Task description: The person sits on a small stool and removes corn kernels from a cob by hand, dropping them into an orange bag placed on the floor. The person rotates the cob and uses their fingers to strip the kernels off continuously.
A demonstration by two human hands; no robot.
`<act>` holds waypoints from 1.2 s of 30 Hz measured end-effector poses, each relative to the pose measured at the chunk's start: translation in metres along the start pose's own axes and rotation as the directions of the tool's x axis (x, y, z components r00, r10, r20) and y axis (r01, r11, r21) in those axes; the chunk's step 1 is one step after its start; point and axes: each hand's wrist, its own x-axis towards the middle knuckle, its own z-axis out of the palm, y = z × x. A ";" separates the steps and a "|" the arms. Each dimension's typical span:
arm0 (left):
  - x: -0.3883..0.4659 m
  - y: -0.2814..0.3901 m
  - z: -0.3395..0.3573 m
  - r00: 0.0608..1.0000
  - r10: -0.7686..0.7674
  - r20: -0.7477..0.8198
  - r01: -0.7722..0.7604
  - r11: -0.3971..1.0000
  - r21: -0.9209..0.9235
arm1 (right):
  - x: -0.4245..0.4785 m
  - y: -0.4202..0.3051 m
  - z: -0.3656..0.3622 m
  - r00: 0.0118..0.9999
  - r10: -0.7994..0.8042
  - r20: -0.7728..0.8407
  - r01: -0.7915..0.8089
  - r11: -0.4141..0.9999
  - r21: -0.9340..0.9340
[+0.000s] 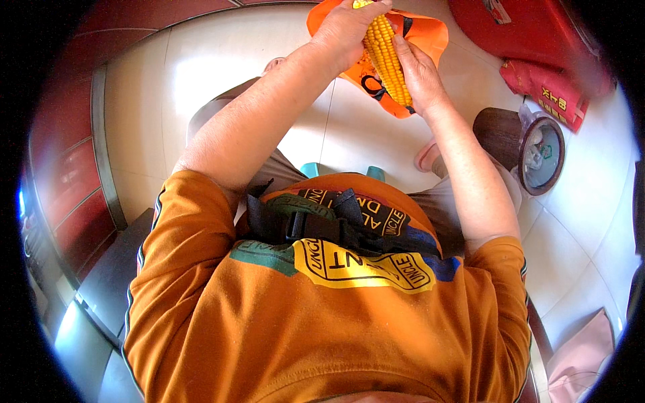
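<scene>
An ear of yellow corn point(387, 60), full of kernels, is held between my two hands at the top of the head view. My left hand point(347, 30) wraps around its upper end, with the fingers reaching over the top. Along the right side of the ear, my right hand point(417, 73) grips it with the thumb on the kernels. Beneath the corn and both hands lies an orange plastic bag point(428, 35) with black markings. Whatever is in the bag is hidden by my hands and the ear.
A dark brown waste bin point(496, 132) with a plastic liner stands to the right, near a red printed bag point(534, 90). Red cabinets point(75, 181) line the left. Pale floor tiles point(221, 55) surround my legs. A pink cloth item point(579, 357) is at the lower right.
</scene>
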 end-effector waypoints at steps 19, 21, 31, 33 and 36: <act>-0.002 0.000 0.004 0.999 -0.038 0.038 0.040 0.999 -0.032 | 0.006 0.005 -0.005 0.999 0.000 -0.037 -0.005 0.991 -0.134; -0.004 -0.003 0.004 1.000 -0.029 0.009 0.029 1.000 -0.010 | 0.003 0.003 -0.005 1.000 -0.015 -0.020 0.011 0.987 -0.163; -0.006 -0.008 0.004 0.999 -0.022 0.028 0.023 0.999 -0.036 | 0.010 0.019 -0.015 0.946 -0.296 0.131 0.318 0.771 -0.553; -0.006 -0.009 0.005 0.999 -0.015 0.051 0.018 0.998 -0.056 | 0.010 0.018 -0.013 0.977 -0.207 0.058 0.210 0.855 -0.475; -0.005 -0.009 0.005 0.999 -0.020 0.037 0.022 0.998 -0.053 | 0.010 0.018 -0.013 0.998 -0.061 -0.017 0.055 0.967 -0.250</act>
